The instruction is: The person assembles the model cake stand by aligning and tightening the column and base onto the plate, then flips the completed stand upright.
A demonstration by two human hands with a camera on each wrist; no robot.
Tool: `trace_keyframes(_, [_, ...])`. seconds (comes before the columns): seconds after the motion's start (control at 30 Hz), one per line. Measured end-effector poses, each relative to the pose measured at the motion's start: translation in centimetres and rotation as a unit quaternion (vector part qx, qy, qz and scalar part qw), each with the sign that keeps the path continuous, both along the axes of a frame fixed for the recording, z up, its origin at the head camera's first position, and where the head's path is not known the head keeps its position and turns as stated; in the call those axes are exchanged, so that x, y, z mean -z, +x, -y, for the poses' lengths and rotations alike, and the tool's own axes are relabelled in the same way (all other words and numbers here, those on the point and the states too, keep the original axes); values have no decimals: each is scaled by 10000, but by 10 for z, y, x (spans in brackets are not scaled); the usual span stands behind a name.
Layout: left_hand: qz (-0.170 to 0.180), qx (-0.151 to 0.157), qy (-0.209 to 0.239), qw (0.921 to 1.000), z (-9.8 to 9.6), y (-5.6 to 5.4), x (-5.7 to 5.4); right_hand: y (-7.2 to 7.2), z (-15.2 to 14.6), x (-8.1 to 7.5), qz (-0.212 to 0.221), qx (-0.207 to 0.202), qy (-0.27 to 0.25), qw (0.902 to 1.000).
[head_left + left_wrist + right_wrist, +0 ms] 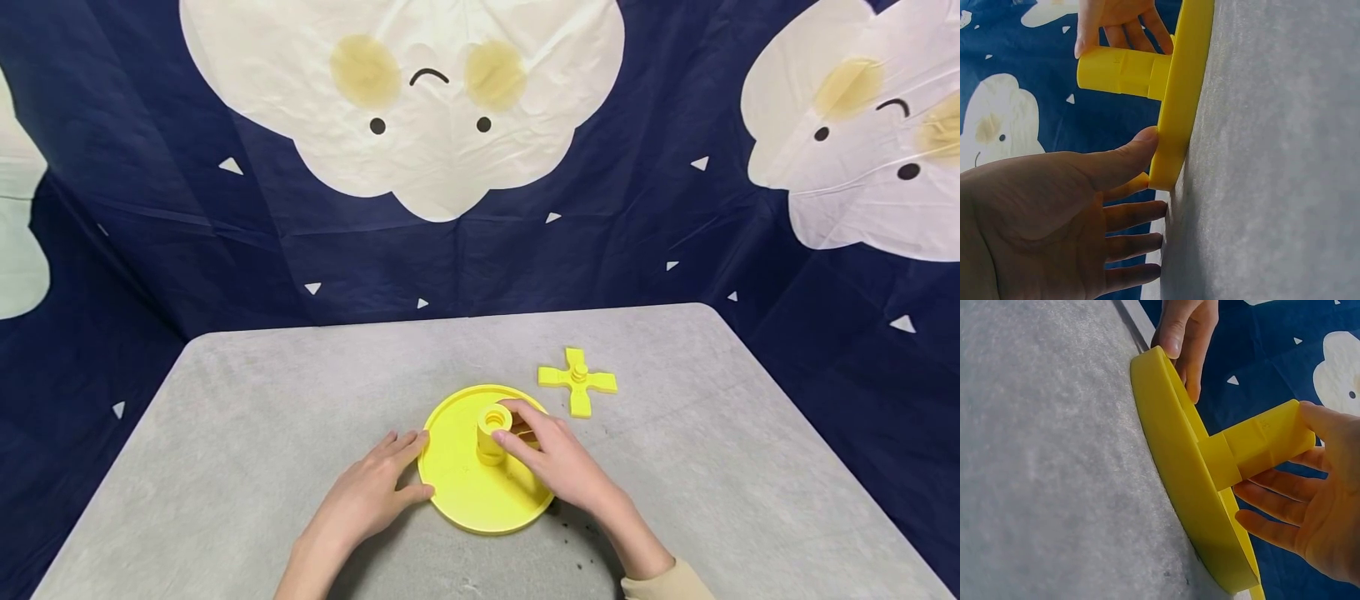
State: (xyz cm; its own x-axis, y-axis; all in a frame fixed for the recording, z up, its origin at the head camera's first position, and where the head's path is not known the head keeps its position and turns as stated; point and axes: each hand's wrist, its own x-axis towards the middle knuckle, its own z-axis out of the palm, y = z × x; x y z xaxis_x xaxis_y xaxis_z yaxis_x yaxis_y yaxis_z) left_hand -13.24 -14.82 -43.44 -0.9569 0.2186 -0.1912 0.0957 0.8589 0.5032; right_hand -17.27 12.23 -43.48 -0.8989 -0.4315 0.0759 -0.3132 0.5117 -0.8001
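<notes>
1. At the centre of a shallow round yellow tray (457, 471) stands a hollow yellow cylindrical post (489, 443), upright, with ridges inside its top opening and a seam low on its side. Whether it is fixed to the tray I cannot tell.
2. From 4 o'clock the right hand (558, 458) reaches in and grips the post, thumb near the top rim, fingers around the far and right sides.
3. The post looks like moulded or printed plastic: probably light, stiff, rather smooth, and not very fragile unless dropped. The upper barrel seems the best hold, thumb opposing fingers.
4. On the tray's rim, thumb at 8 o'clock and fingers near 10, the left hand (375, 487) is widely spread, touching rather than clasping. That raised edge looks a sound place to steady so light a disc.
5. Between 1 and 2 o'clock, near the tray but apart, a yellow four-armed cross piece (579, 377) lies flat, its ridged stub upward.
6. Beneath everything is a grey tabletop (262, 433); beyond, at 12 o'clock, hangs a navy cloud-print cloth (375, 267).
</notes>
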Motion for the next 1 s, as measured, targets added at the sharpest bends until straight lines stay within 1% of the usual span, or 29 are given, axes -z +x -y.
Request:
trace_keyframes(0.1, [64,-27,-22,10000,0,0,1,-1,-1,1,-29,-101,-24,9999])
trace_keyframes(0.23, [94,-7,-9,10000,0,-1,2,-3,-3,0,53,-169,-33,9998])
trace_keyframes(0.43, [76,21,0,10000,1,-1,2,-6,-11,-3,185,-130,1,9997])
trace_keyframes(0.63, [58,35,-16,10000,0,-1,1,-8,-26,-5,-31,88,-29,10000])
trace_keyframes(0.87, [59,48,-26,10000,0,-1,0,-14,-45,-3,-373,256,-27,9990])
trace_keyframes(1.0, [80,54,-16,10000,0,-1,0,-18,-54,-1,-524,414,150,9977])
